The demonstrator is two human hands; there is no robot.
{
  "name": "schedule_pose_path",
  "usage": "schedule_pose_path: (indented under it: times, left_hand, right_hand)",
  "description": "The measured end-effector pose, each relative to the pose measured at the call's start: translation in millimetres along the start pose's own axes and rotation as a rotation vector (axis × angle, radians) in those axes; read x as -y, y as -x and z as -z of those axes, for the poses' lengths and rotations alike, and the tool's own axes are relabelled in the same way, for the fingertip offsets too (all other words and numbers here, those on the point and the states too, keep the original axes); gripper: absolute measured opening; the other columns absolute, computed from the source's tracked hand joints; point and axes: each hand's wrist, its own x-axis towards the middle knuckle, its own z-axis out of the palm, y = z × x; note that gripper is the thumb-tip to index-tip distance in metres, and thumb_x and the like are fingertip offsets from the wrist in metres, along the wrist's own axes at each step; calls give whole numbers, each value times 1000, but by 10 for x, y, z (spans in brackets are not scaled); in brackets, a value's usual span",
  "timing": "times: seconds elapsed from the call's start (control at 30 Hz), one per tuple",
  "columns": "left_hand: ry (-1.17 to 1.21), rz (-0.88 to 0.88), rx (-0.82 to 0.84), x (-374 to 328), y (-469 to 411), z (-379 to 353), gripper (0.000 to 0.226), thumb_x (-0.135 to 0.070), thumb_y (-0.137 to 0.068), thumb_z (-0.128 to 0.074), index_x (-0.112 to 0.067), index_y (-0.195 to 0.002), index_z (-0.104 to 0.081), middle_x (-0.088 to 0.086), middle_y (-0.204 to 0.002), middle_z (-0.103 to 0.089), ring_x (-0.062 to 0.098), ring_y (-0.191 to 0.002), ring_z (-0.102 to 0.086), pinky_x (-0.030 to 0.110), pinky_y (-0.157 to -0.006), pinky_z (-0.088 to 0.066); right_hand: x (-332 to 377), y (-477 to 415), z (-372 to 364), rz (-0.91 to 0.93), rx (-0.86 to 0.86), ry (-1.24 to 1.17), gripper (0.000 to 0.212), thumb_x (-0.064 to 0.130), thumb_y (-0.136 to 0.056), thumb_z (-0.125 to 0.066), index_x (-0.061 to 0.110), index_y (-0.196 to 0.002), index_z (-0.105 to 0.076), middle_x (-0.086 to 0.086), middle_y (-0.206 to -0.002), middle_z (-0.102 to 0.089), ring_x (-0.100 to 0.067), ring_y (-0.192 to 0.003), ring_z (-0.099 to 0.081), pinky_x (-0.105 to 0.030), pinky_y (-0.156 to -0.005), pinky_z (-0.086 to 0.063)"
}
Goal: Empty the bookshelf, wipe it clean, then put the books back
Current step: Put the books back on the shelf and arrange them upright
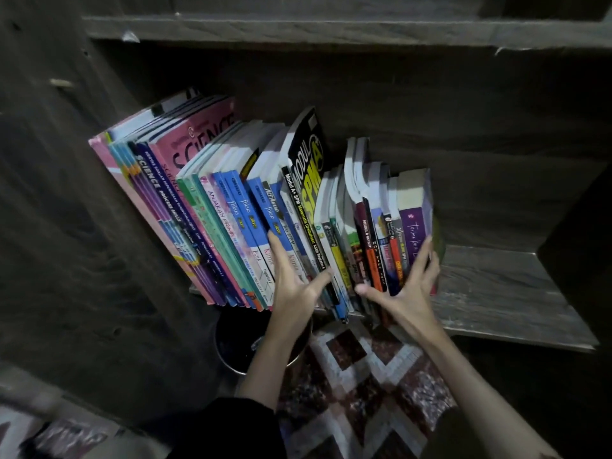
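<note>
- Fingers [275,240] of both hands reach forward over a patterned rug [357,385] on the floor; a dark sleeve [238,425] covers the left arm near the elbow.
- Under the left forearm, just below the shelf edge, sits what looks like a dark round pot [231,339]; the light is too dim to be sure.
- On the left hand [293,283] the fingers are straight and spread, holding nothing. The forefinger tip lies on the spine of a blue book [261,207] and the thumb points right, against the foot of a black book [306,154].
- On the right hand [409,293] the fingers are also spread wide and nearly straight. The thumb points left along the bottom of the spines, and the fingertips lie on a purple book [414,223] at the right end of the row.
- The books [231,200] stand spine-out on the shelf [496,293], filling its left and middle part and leaning left against the side wall [66,193].
- The black book stands taller than its neighbours.
- To the right of the purple book the shelf board is bare grey wood.
- Above and behind runs the upper board [331,31].
</note>
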Motion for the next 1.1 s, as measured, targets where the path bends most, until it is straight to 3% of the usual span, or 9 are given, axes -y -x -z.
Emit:
schedule_pose_path:
  times: [0.1,0.23,0.43,0.57,0.7,0.8,0.9,1.0,1.1]
  left_hand:
    - [-112,-2,-52,-25,-35,-24,120,-44,-71,-75,-39,-145,19,-12,-157,14,12,-146,-1,44,-119,-13]
    - [-137,-48,-106,-41,-101,-60,119,-36,-72,-80,-39,-147,12,-16,-157,5,8,-145,-2,38,-119,-10]
    - [-127,-73,-93,-54,-139,8,112,-42,-68,-81,-58,-133,9,-30,-146,1,6,-144,-3,33,-113,-14]
    - [-326,-34,-162,-121,-74,0,118,-48,-69,-77,-39,-147,10,-12,-158,0,5,-143,-3,38,-114,-13]
    - [-484,-47,-205,-217,-25,48,124,-53,-67,-74,-24,-149,14,-4,-158,-2,10,-143,-6,41,-113,-20]
    - [-480,-35,-228,-284,-2,104,113,-59,-74,-66,-26,-150,12,-3,-157,-10,16,-144,-13,37,-113,-20]
    - [-496,-141,-306,-367,41,176,94,-57,-83,-56,-27,-152,0,-3,-149,-23,21,-133,-36,45,-106,-38]
    - [-449,-191,-312,-469,-43,267,84,-28,-86,-54,-25,-152,-1,3,-147,-27,21,-124,-42,48,-99,-41]
    - [-302,-151,-292,-593,-153,307,80,-1,-88,-52,-23,-152,-9,-1,-136,-31,15,-108,-45,39,-92,-47]
  right_hand:
    - [-31,-24,-52,28,-26,32,141,90,-25,-60,58,-126,33,-6,-153,33,-27,-142,26,-50,-108,2]
    - [-21,-55,-131,24,-63,0,128,68,-48,-71,61,-123,33,-4,-152,34,-24,-141,28,-59,-109,4]
    - [-18,-109,-280,44,-154,-84,129,61,-54,-75,55,-130,28,-5,-152,34,-25,-142,24,-42,-104,-2]
    - [1,-59,-215,41,-127,-73,128,44,-64,-81,49,-134,26,-4,-152,34,-25,-143,23,-31,-95,-11]
    - [39,-38,-246,43,-152,55,126,84,-49,-61,59,-129,33,-3,-153,32,-25,-143,23,-60,-113,6]
    - [369,-15,-265,260,-287,76,114,85,-57,-51,54,-140,20,3,-157,15,-22,-146,10,-63,-114,-1]
    - [915,-68,-203,652,-409,90,88,71,-76,-53,35,-147,-17,-1,-151,-17,-22,-144,-13,-57,-114,-15]
    - [1496,-239,-157,875,-248,304,62,55,-84,-53,23,-137,-47,-6,-142,-43,-25,-138,-30,-57,-110,-23]
    - [1936,-402,-185,821,173,662,60,53,-84,-51,34,-141,-42,-1,-151,-34,-21,-143,-20,-52,-115,-18]
